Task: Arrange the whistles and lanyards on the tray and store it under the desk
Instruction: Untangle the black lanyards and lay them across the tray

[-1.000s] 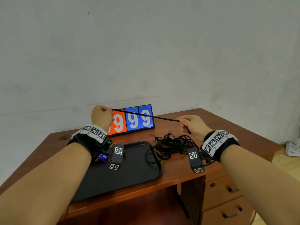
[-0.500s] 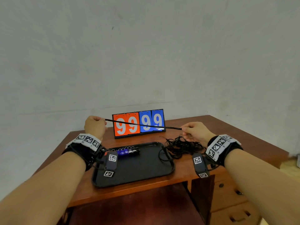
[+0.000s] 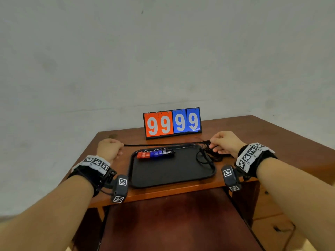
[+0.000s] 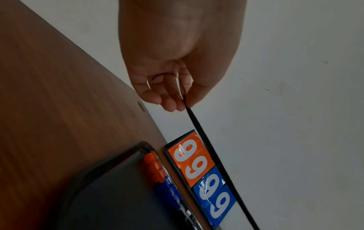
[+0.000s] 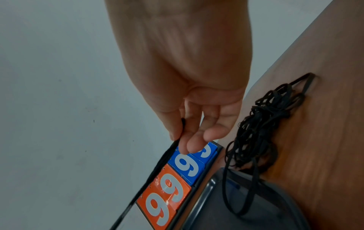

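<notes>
Black lanyard (image 3: 163, 144) stretching taut, thin flat cord, hanging just above tray (image 3: 172, 180) far edge. Left hand (image 3: 108, 148) pinching one end, right hand (image 3: 225, 142) pinching other. Whistles (image 3: 155, 154) lying in row along tray far edge. Lanyard tangle (image 5: 262, 129) lying by desk (image 3: 272, 134) right edge, spilling into tray.

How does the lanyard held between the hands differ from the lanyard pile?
The held lanyard is pulled straight, pinched by the left hand and right hand; the lanyard pile is tangled. The held one spans above the tray; the pile lies on the desk, loops spilling onto the tray. Both are black.
</notes>
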{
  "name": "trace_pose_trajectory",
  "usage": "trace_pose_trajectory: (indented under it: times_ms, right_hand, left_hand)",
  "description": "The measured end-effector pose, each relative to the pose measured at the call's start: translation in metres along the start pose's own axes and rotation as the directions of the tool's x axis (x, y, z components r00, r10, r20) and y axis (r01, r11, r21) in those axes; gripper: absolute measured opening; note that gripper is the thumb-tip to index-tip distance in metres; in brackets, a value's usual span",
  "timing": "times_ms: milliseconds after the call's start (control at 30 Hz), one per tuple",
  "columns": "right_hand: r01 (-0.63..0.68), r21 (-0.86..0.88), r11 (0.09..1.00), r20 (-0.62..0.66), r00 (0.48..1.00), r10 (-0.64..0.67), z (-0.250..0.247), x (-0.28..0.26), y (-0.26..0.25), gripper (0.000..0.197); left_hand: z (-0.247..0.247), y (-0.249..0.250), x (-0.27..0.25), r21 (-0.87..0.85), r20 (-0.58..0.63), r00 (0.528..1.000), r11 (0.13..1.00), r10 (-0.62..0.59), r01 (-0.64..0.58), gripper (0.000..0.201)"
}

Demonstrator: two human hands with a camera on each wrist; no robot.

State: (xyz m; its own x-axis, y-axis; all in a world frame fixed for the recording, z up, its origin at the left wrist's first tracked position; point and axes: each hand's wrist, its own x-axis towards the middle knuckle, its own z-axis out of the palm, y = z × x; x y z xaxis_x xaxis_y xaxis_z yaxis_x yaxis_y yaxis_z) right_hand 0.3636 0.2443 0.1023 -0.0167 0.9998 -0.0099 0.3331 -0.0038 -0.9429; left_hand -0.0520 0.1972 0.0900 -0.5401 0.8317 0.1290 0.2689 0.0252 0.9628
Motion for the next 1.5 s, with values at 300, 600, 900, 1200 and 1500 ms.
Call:
trace_pose_trajectory:
  times_ms: [300,600,900,1200,1500]
  right_hand:
    - [-0.075,-0.178,0.981,0.041,0.996,0.084,0.024,0.015,0.033,0.008]
    - [0.097,-0.448,0.889,0.188,0.982,-0.012,0.048,0.03,0.049,0.013]
    - [0.132,-0.567,0.813,0.068,0.991,-0.114,0.042,0.045,0.053,0.009]
    - [0.047,-0.533,0.845,0.011,0.999,-0.049,0.032,0.046,0.064,0.011]
    - [-0.022,-0.533,0.846,0.03,0.999,0.045,0.029,0.043,0.06,0.012]
  left_hand:
    - [-0.002,-0.042,-0.001,0.216,0.146,0.984,0.974,-0.101,0.067,0.011]
    - [0.011,-0.063,0.002,0.327,0.182,0.968,0.939,-0.175,0.108,0.01]
    - [0.014,-0.07,0.006,0.379,0.191,0.97,0.923,-0.152,0.07,0.008]
    - [0.017,-0.067,0.003,0.414,0.222,0.963,0.909,-0.15,0.046,0.008]
    - [0.014,-0.066,0.003,0.452,0.235,0.955,0.89,-0.183,0.059,0.007]
